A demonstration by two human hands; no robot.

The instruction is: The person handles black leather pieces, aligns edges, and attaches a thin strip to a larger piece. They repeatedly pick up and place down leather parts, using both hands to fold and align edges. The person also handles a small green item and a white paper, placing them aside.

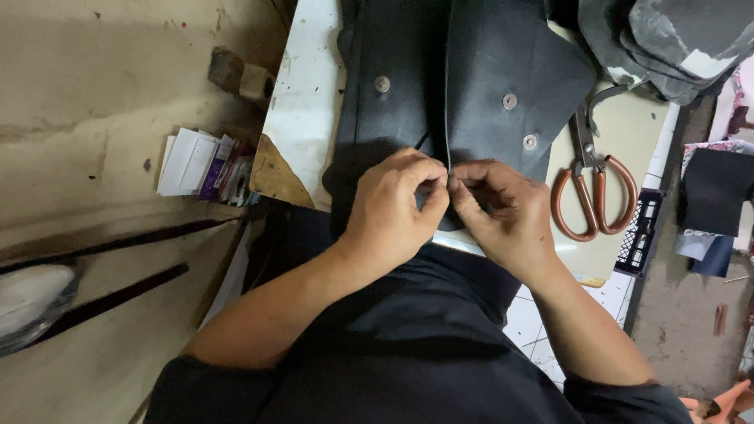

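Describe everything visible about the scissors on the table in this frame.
The scissors lie flat on the pale table, to the right of the black garment and the right hand. Two large loop handles, copper-brown in colour, point toward the person; the grey metal blades point away, and their tips run under a grey cloth bundle. The blades look slightly parted. Neither hand touches them; both hands pinch the garment's edge.

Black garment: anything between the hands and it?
Nothing visible. The left hand and right hand already pinch the black garment at its front edge. The scissors lie apart, to the right on the table.
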